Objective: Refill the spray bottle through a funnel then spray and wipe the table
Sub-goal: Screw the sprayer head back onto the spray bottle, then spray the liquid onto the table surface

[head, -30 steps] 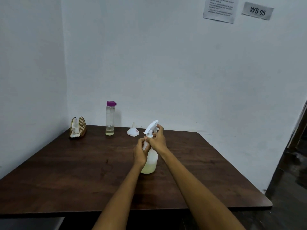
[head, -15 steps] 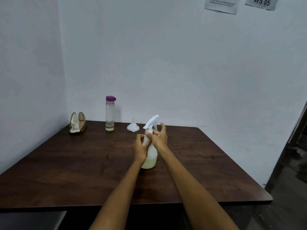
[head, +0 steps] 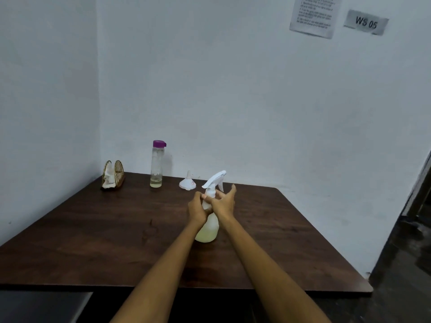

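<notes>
A translucent spray bottle with pale yellow liquid in its lower part stands near the middle of the dark wooden table. Its white trigger head sits on top, tilted. My left hand wraps around the bottle's upper body. My right hand grips the collar under the trigger head with thumb and fingers, its other fingers spread. A white funnel lies upside down behind the bottle. A tall clear bottle with a purple cap stands further left, with a little liquid at the bottom.
A wooden holder with a white cloth or napkin stands at the table's back left corner. White walls close the left and back sides. A paper sheet and a "WS 05" label hang on the back wall. Dark floor lies to the right.
My right hand has turned at the collar under the trigger head, its fingers opening out more. The head camera shifted slightly; the bottle stays in place on the table.
</notes>
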Demonstrator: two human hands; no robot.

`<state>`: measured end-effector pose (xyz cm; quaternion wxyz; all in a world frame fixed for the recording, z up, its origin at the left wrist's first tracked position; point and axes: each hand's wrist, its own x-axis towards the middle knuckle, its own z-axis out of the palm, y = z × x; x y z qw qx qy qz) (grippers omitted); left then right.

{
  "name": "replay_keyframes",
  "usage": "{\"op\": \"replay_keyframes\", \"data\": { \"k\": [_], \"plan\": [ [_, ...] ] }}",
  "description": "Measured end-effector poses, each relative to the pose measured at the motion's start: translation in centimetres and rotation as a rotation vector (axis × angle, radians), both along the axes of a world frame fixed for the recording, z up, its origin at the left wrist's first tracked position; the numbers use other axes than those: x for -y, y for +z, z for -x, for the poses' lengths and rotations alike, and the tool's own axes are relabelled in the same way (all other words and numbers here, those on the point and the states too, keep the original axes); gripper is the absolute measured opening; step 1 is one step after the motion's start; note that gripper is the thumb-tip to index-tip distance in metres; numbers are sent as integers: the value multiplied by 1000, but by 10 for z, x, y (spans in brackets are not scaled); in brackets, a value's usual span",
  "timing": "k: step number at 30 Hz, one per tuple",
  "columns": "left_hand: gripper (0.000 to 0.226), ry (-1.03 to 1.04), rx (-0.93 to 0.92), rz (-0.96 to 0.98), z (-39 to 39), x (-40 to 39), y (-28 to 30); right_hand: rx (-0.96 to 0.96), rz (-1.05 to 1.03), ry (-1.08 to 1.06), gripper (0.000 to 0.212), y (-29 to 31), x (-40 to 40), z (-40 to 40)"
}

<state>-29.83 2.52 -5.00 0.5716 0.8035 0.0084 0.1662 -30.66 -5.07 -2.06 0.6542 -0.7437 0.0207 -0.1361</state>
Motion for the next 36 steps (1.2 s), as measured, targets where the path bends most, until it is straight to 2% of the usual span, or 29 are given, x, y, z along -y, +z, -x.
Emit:
{"op": "replay_keyframes", "data": {
  "k": [2, 3, 4, 7, 10, 13, 16, 19, 21, 24, 27, 29, 31, 33, 36],
  "plan": [
    [24, -68, -49, -67, 0, -5, 8, -69, -128, 105, 114, -1, 12, 6],
    [21, -110, -65, -141, 1, -8, 11, -94, -139, 124, 114, -3, 17, 8],
    [28, -152, -71, -204, 1, -11, 14, -110, -137, 136, 113, -4, 23, 11],
    [48, -236, -116, -345, 5, -17, 24, -146, -115, 140, 99, -10, 39, 19],
    [49, -225, -99, -421, 10, -17, 26, -181, -49, 185, 80, -12, 54, 23],
    [45, -109, -28, -352, 14, -14, 16, -183, 39, 267, 69, -12, 61, 22],
    [52, -13, 15, -259, 24, -7, 9, -175, 89, 316, 67, -12, 56, 21],
    [52, 135, 47, -305, 33, 5, 5, -135, 105, 314, 63, -16, 48, 21],
    [46, 179, 54, -316, 36, 8, 5, -141, 44, 282, 57, -18, 49, 21],
    [41, 20, 56, -280, 28, 1, 9, -138, 35, 228, 44, -17, 65, 21],
    [43, -236, -10, -283, 21, -9, 15, -128, 105, 259, 34, -12, 85, 24],
    [46, -298, -63, -279, 17, -11, 14, -118, 175, 275, 33, -9, 90, 25],
    [52, -311, -85, -283, 18, -9, 7, -68, 280, 243, 39, -3, 88, 23],
    [67, -216, -58, -286, 24, -4, -2, -10, 370, 251, 46, 5, 81, 22],
    [86, -52, -54, -405, 35, 5, -15, 24, 365, 340, 42, 13, 62, 22]
  ]
}}
